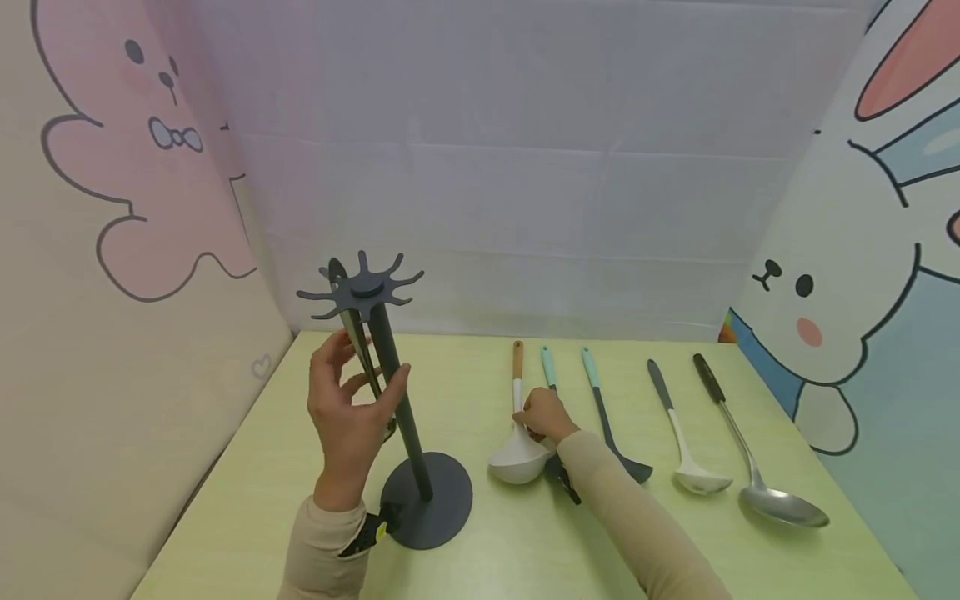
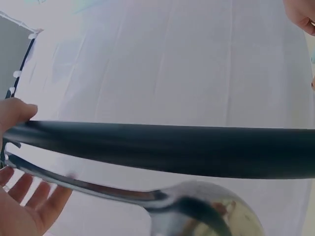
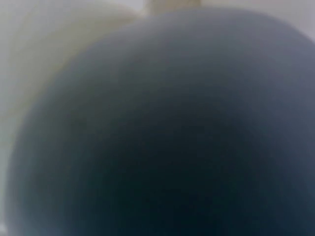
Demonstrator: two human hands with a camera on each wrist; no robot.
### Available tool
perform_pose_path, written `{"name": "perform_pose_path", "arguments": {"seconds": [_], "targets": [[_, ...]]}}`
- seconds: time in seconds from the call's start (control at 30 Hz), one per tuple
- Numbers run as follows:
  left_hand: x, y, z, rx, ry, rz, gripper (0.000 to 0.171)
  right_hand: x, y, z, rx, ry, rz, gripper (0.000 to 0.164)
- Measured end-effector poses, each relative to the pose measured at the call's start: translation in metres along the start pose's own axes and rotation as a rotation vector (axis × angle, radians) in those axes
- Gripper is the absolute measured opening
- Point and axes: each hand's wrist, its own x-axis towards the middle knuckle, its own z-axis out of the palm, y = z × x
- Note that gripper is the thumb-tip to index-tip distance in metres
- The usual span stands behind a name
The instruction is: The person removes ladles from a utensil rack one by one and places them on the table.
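Observation:
A dark utensil stand [image 1: 403,425] with a round base and a ring of hooks stands left of centre. From its hooks hangs a shiny metal ladle [image 2: 98,189], close beside the pole. My left hand [image 1: 348,417] reaches around both, thumb against the pole and fingers spread by the ladle's handle. A white ladle [image 1: 517,458] with a wooden handle end lies on the table. My right hand [image 1: 547,415] pinches its shaft just above the bowl. Under the right wrist lies a mint-handled dark utensil [image 1: 548,362], its head partly hidden. A dark rounded surface [image 3: 162,128] fills the right wrist view.
To the right lie a mint-handled black ladle [image 1: 602,400], a white ladle with a grey handle [image 1: 678,433] and a large metal ladle [image 1: 780,506]. The pale green table [image 1: 517,558] meets a white back wall [image 1: 525,208] and cartoon-printed side panels.

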Motion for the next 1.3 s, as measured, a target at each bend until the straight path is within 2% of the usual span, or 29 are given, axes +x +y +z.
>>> {"name": "perform_pose_path", "arguments": {"seconds": [0.13, 0.2, 0.27, 0.37, 0.47, 0.57, 0.63, 0.9, 1.13, 1.3], "targets": [[0.002, 0.004, 0.006, 0.064, 0.151, 0.125, 0.060, 0.000, 0.002, 0.001, 0.009, 0.006, 0.002, 0.053], [0.004, 0.007, 0.009, 0.103, 0.204, 0.188, 0.053, -0.001, 0.003, 0.000, 0.012, 0.015, -0.002, 0.051], [0.005, 0.009, 0.011, 0.132, 0.224, 0.239, 0.046, -0.001, 0.005, 0.000, 0.027, 0.024, -0.004, 0.047], [0.005, 0.017, 0.013, 0.148, 0.208, 0.275, 0.042, -0.001, 0.007, 0.000, 0.051, 0.035, -0.007, 0.032], [0.005, 0.024, 0.013, 0.120, 0.143, 0.244, 0.046, -0.001, 0.009, 0.000, 0.051, 0.052, -0.017, 0.016], [0.004, 0.027, 0.014, 0.091, 0.080, 0.180, 0.052, 0.000, 0.012, 0.000, 0.021, 0.073, -0.033, 0.016], [0.003, 0.027, 0.014, 0.088, 0.066, 0.141, 0.055, 0.000, 0.013, 0.000, 0.002, 0.085, -0.051, 0.015], [0.003, 0.025, 0.016, 0.162, 0.102, 0.088, 0.046, -0.003, 0.011, 0.000, -0.046, 0.092, -0.075, 0.013], [0.006, 0.024, 0.016, 0.172, 0.155, 0.106, 0.040, -0.004, 0.011, 0.001, -0.054, 0.078, -0.065, 0.012], [0.008, 0.025, 0.016, 0.164, 0.160, 0.109, 0.038, -0.006, 0.011, 0.003, -0.038, 0.069, -0.062, 0.011]]}}
